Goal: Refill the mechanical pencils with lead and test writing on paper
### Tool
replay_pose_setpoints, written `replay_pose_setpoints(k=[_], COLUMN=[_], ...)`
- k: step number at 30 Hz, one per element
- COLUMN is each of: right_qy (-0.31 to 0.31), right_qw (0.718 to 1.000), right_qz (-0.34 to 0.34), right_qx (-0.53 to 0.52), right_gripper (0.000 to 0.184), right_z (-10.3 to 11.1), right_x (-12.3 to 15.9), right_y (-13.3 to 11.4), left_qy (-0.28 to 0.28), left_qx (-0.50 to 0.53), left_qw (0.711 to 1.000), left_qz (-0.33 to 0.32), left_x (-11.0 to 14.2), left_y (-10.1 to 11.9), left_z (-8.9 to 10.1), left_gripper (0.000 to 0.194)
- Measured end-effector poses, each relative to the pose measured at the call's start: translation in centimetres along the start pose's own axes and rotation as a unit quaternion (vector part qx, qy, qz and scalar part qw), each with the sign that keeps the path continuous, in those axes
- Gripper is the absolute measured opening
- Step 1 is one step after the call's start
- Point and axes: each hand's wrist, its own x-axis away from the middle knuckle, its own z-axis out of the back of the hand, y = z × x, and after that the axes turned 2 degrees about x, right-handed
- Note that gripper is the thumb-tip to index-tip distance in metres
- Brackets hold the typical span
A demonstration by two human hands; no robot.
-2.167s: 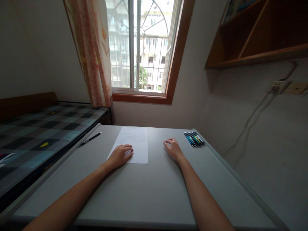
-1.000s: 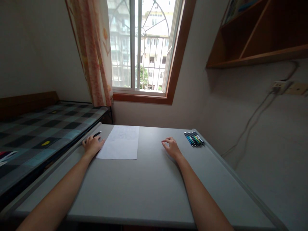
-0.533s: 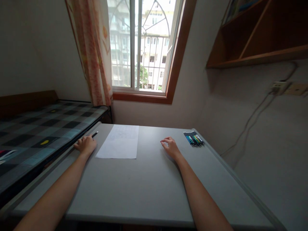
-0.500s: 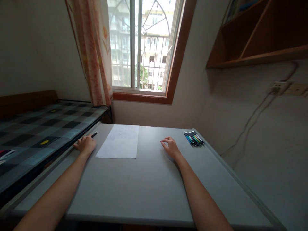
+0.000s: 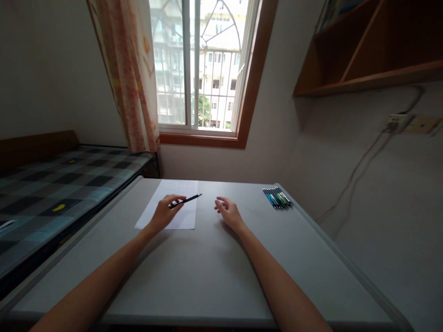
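Note:
A dark slim pen (image 5: 192, 198) is gripped in my left hand (image 5: 166, 213), its silvery tip pointing right and slightly away from me. That hand hovers over a white sheet of paper (image 5: 183, 222) and hides part of it; faint writing shows on the sheet's far part. To the right of the paper, my right hand (image 5: 229, 213) is raised a little above the table, fingers curved and apart, with nothing in them. A gap separates it from the pen's tip.
Several pens (image 5: 277, 198) lie side by side near the right edge of the grey table (image 5: 194, 276). A bed with a checked cover (image 5: 86, 173) stands along the left. Beyond the table are a wall and a window; a wooden shelf (image 5: 367, 78) hangs at right.
My left hand has carried the pen from the table's left edge rightward over the paper. My right hand has moved left, closer to the paper. The camera view has shifted slightly.

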Motion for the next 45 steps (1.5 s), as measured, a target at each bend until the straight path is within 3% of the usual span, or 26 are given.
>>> replay_pose_setpoints(k=[4,9,12,14,17,20,28,37,45], right_qy=[-0.065,-0.081,-0.043,-0.003,0.034,0.04,0.006,0.049,0.056], right_qw=[0.992,0.991,0.99,0.988,0.981,0.979,0.984,0.972,0.972], right_qz=[-0.058,-0.013,-0.02,-0.036,-0.062,-0.074,-0.065,-0.097,-0.085], right_qx=[-0.086,-0.102,-0.132,-0.153,-0.179,-0.186,-0.167,-0.209,-0.212], right_gripper=[0.055,0.038,0.034,0.034,0.035,0.036,0.035,0.036,0.035], right_z=[-1.2,-1.3,-1.1,-0.8,-0.5,-0.3,-0.3,0.0,0.0], right_x=[0.6,1.1,1.1,0.9,0.6,0.4,0.6,0.3,0.1], right_y=[-1.1,-2.0,-2.2,-2.1,-1.8,-1.4,-1.4,-1.3,-0.8], left_qy=[-0.046,-0.062,-0.025,0.003,0.023,0.022,0.007,0.019,0.02], left_qx=[0.039,0.068,0.11,0.154,0.229,0.283,0.326,0.345,0.366], left_qw=[0.997,0.994,0.993,0.987,0.963,0.94,0.92,0.91,0.901], left_qz=[-0.039,-0.066,-0.019,0.045,0.142,0.188,0.216,0.228,0.231], left_x=[1.5,2.1,1.9,1.6,1.3,1.1,1.2,1.3,1.4], left_y=[2.9,3.1,2.7,2.3,1.8,1.8,1.5,1.9,1.7], left_z=[-2.0,-2.6,-2.3,-2.0,-1.8,-1.7,-1.8,-1.7,-1.8], left_gripper=[0.02,0.019,0.028,0.033,0.038,0.041,0.04,0.04,0.044])
